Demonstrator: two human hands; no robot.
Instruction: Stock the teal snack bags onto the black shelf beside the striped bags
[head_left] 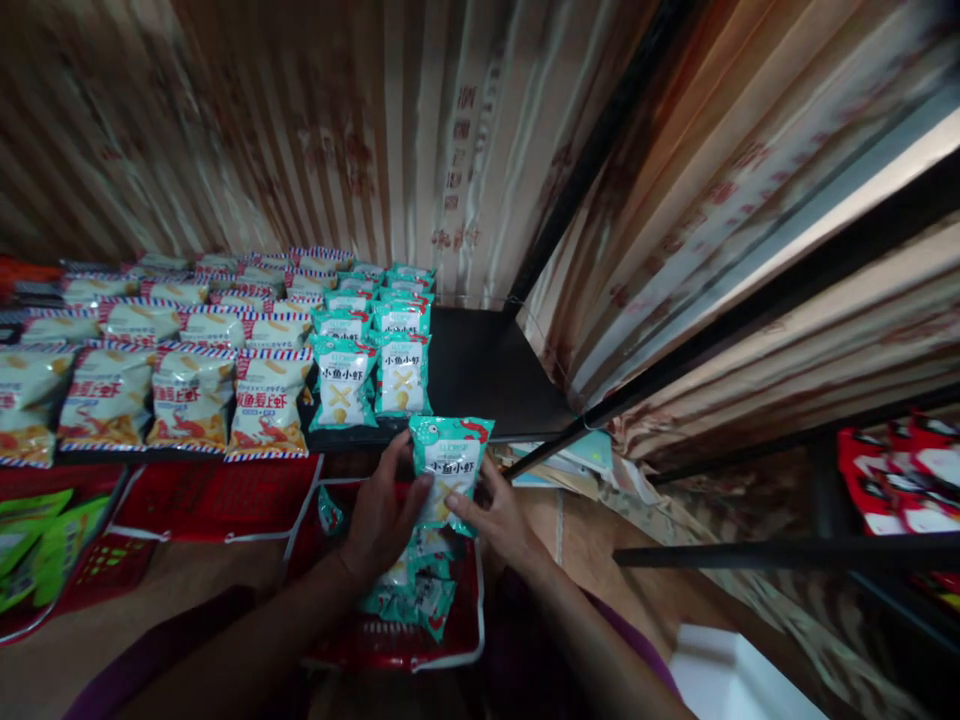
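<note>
A teal and white snack bag is held upright between both hands, in front of the shelf edge. My left hand grips its left side, thumb across the front. My right hand closes on its right side, with the thumb over the lower front. Under the hands sits a red basket with several more teal bags lying in it. Two columns of matching teal bags stand on the black shelf, just beyond the held one.
Rows of white, striped-edge snack bags fill the shelf's left part. Another red basket holds green packets. Black metal posts slant down at the right. Red bags lie far right, and a white box stands on the floor.
</note>
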